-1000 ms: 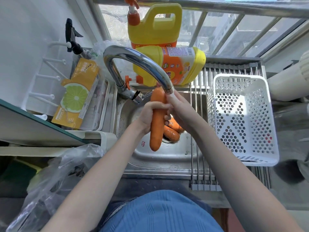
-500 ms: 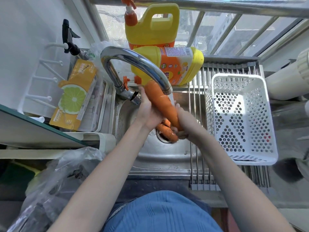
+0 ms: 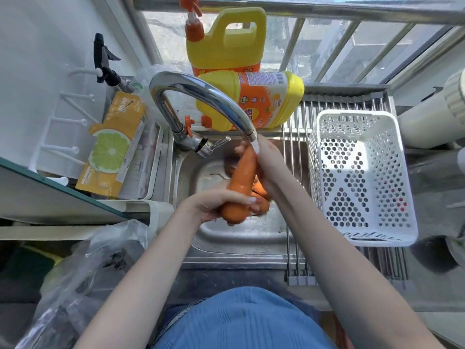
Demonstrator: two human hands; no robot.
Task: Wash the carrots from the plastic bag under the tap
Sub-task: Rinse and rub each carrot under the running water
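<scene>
A barred window with a metal frame runs across the far side, with bright daylight behind it; white wall closes the left side, carrying a row of white pegs. Below the window sits a small stainless-steel sink, set in a narrow grey desk. A roll-up rack of steel rods spans the sink's right part, and a white perforated plastic basket stands on it. Two large yellow detergent jugs with orange labels stand at the back: one upright, one lying on its side just behind the curved chrome tap. At the lower left lies a crumpled clear plastic bag. Left of the sink, an orange carton printed with a lime slice leans in a white tray.

The big orange carrot is held over the basin, its narrow end up under the tap's spout. The left hand grips its thick lower end, fingers curled round it. The right hand is curled against the upper part just below the spout. More orange carrots lie in the basin beneath, mostly hidden.
</scene>
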